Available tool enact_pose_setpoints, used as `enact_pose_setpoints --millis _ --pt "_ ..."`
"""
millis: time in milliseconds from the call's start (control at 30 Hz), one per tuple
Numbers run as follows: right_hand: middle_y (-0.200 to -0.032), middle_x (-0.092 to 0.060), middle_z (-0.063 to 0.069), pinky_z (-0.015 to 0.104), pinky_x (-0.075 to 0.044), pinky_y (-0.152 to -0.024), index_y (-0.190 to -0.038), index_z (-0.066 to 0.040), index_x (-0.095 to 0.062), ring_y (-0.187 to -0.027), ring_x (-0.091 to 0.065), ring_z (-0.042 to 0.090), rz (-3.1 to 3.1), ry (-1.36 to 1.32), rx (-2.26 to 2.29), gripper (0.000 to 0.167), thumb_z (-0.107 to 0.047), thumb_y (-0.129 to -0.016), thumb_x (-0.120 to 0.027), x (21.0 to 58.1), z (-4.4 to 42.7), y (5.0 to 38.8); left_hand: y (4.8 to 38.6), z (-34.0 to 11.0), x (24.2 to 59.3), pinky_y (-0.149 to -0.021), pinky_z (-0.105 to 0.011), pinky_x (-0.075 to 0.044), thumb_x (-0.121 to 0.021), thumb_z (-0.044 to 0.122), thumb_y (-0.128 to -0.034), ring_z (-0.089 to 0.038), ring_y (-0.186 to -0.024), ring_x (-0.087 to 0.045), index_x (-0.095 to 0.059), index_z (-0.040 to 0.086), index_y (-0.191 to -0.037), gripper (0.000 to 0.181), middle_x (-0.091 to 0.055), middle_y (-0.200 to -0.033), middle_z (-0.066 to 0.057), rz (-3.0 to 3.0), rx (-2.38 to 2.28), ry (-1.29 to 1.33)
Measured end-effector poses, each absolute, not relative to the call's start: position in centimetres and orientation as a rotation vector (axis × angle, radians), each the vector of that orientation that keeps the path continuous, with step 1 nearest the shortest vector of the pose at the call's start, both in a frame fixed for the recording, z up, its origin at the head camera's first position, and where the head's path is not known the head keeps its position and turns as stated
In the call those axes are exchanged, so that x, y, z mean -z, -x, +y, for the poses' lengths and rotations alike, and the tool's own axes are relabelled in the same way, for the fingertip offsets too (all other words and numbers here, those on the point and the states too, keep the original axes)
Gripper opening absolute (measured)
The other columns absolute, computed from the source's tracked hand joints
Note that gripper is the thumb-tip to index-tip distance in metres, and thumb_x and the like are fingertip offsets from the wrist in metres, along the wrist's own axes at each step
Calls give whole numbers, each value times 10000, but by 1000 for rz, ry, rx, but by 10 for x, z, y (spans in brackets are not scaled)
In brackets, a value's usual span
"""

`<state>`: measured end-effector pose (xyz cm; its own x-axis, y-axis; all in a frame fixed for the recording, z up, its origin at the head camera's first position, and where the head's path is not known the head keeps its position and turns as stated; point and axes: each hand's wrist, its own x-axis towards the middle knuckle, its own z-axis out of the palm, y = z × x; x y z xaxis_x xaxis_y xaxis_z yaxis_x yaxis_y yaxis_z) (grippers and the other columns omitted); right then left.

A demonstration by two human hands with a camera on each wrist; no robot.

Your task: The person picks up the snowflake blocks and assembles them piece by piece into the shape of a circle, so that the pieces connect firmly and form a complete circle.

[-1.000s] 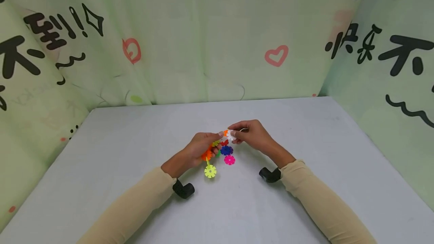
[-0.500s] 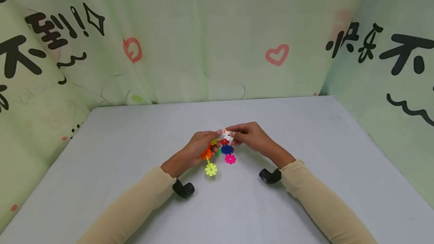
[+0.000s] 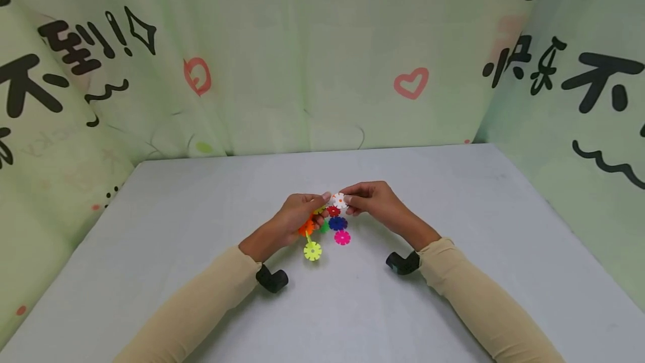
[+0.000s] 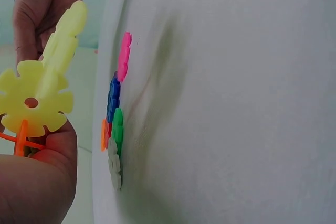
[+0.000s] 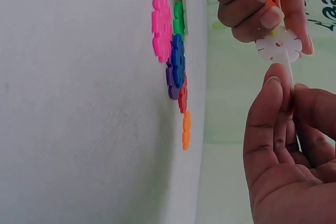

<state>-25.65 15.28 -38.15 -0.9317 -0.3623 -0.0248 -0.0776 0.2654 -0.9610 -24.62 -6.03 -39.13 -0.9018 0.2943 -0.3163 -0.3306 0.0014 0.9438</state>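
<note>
Head view, pale green curtain (image 3: 322, 43) lettered 快乐, white table (image 3: 353, 307), my left hand (image 3: 297, 214) gripping yellow-orange flower discs (image 4: 44, 93) above it, my right hand (image 3: 372, 198) pinching a white disc (image 5: 290, 74) beside my left, coloured discs (image 5: 179, 61) lying below.

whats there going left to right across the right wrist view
Pink piece → blue piece → orange piece, all on the table → right hand. The rest overlaps too much to place.
</note>
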Motion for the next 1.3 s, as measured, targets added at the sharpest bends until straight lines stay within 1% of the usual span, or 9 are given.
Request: enact_pose_setpoints --millis 233,433,633,833,967,1100,1300 --pt "-863 -698 146 399 -551 -803 -1143 46 -662 -808 -687 306 2268 398 1750 257 -113 -942 -641 384 148 258 247 -64 392 -585 -194 -484 -654 377 -917 -128 -622 -522 -596 -15 -1224 501 -579 -798 -57 1843 -1966 69" --pt "-922 -698 158 399 -546 -816 -1152 74 -649 -787 -697 257 2296 415 1728 255 -86 -955 -618 379 143 257 248 -64 396 -582 -193 -477 -641 366 -927 -125 -621 -516 -604 -36 -1192 482 -570 -784 -53 1820 -1998 63" --pt "-934 -695 153 394 -546 -817 -1157 81 -646 -778 -693 267 2328 396 1721 256 -75 -957 -610 374 140 257 248 -63 397 -574 -194 -469 -649 359 -922 -126 -612 -506 -621 -27 -1151 450 -562 -775 -56 1812 -2032 58" --pt "-931 -692 139 392 -547 -816 -1160 77 -648 -782 -691 272 2342 395 1713 247 -60 -959 -602 374 136 258 249 -61 401 -594 -196 -480 -656 359 -915 -130 -629 -515 -626 -6 -1155 438 -568 -779 -55 1828 -2046 66" --pt "-941 -694 136 399 -543 -826 -1167 57 -651 -798 -688 289 2329 401 1717 252 -79 -960 -605 377 138 260 248 -60 402 -612 -207 -492 -636 354 -935 -143 -653 -531 -625 26 -1173 406 -584 -813 -68 1873 -2017 70" --pt "-954 -696 142 395 -536 -844 -1182 32 -651 -870 -675 373 2278 386 1750 262 -106 -963 -610 380 142 261 246 -58 402 -627 -228 -505 -619 376 -949 -164 -676 -553 -613 68 -1190 391 -592 -849 -85 1945 -1983 33" --pt "-964 -696 154 404 -537 -842 -1183 38 -644 -854 -684 337 2224 360 1793 274 -126 -965 -618 380 143 262 242 -59 397 -657 -254 -519 -640 361 -946 -195 -735 -602 -606 74 -1155 357 -646 -977 -115 2022 -1941 2"
